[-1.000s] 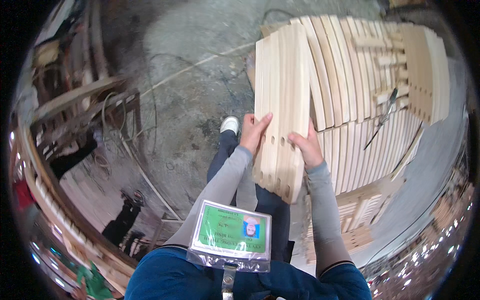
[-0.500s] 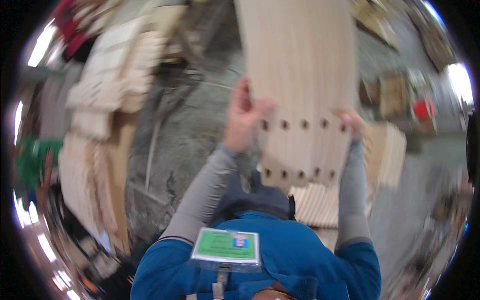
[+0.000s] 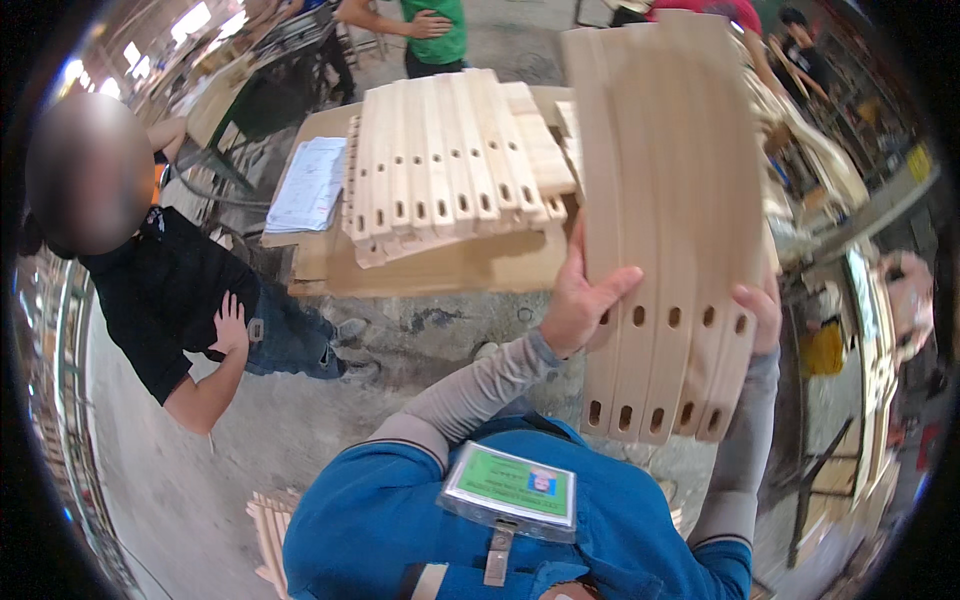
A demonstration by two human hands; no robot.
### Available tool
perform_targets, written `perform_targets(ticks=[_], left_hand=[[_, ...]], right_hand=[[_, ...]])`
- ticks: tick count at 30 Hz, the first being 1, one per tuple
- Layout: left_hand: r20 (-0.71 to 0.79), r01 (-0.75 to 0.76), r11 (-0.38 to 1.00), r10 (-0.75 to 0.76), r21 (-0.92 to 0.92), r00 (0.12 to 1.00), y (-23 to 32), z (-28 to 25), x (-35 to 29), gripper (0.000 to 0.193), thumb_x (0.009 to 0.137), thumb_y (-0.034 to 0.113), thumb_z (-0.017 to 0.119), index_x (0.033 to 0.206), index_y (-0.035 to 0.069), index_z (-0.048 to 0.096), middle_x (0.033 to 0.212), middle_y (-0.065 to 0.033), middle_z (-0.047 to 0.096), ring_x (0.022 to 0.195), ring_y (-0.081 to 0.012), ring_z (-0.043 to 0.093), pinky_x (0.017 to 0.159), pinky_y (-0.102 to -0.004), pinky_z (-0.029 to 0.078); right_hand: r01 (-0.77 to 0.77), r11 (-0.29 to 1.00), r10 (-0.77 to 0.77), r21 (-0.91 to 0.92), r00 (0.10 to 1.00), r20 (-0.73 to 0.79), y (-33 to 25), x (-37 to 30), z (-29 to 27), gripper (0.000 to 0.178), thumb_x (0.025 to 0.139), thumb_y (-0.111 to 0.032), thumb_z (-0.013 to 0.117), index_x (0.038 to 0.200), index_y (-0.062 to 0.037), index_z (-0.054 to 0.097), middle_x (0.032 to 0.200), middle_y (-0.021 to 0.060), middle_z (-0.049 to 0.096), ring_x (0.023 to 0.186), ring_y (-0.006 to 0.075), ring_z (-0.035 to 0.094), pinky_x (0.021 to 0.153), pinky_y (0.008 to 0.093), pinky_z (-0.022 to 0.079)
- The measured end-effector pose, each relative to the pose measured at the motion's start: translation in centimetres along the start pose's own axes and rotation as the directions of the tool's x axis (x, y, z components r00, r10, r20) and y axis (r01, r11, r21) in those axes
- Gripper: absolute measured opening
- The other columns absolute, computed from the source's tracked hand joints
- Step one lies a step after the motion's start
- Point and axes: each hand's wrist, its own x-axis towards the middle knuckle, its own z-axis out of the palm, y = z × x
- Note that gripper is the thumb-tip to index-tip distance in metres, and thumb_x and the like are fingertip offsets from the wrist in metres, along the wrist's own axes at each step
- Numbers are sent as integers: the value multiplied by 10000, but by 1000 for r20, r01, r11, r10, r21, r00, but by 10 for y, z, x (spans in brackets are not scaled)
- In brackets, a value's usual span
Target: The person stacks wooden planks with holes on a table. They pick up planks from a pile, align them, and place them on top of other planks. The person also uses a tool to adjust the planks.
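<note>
Between my two hands I hold several pale wooden slats (image 3: 672,190) side by side, pressed together as one bundle. Each slat has two dark oval slots near its lower end. My left hand (image 3: 584,298) is closed on the bundle's left edge, its thumb lying over the front face. On the opposite edge, my right hand (image 3: 762,308) grips with the thumb in front, and its other fingers are hidden behind the wood. Ahead to the left, similar slotted slats (image 3: 440,150) lie stacked on a table covered with brown board (image 3: 420,272).
White papers (image 3: 308,186) rest at the table's left end. A person in a black shirt (image 3: 170,290) stands at my left, and one in green (image 3: 436,30) beyond the table. More wooden pieces (image 3: 815,150) lie at the right. Below left is another slat stack (image 3: 268,535).
My view has swung round from the floor and other stacks to the table and people. The slat bundle has come along in both hands, still held upright.
</note>
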Motion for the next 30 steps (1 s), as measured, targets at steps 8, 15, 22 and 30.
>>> perform_targets(ticks=[8,15,22,30], left_hand=[[-464,-93,993,118,76,878,68,-144,59,738,771,-48,540,1354,54,98,1227,-137,392,1084,-213,459,915,-311,403],[-687,-128,984,180,127,704,67,-208,88,743,791,-33,546,1361,51,77,1265,-132,344,1117,-194,400,957,-305,341],[-767,-90,984,177,155,617,43,-209,141,749,837,12,522,1362,87,-7,1269,-107,333,1130,-189,382,964,-314,329],[-542,101,894,-351,-437,764,56,-231,175,336,927,127,361,1173,-80,260,1304,-259,295,1232,-349,302,1059,-432,265]], right_hand=[[-303,831,543,-466,625,561,97,271,135,758,733,-70,583,1368,-7,174,1075,84,572,832,76,577,700,196,436],[-220,859,512,-463,422,749,196,357,221,772,788,-224,632,1372,-11,175,1202,127,503,1059,141,501,899,231,375],[131,654,701,-745,266,662,218,431,253,620,871,-523,387,1288,-65,410,1295,87,439,1176,191,411,995,279,292],[597,478,623,-644,286,728,225,517,279,624,868,-557,323,1187,-57,513,1217,162,498,1093,280,490,930,348,360]])
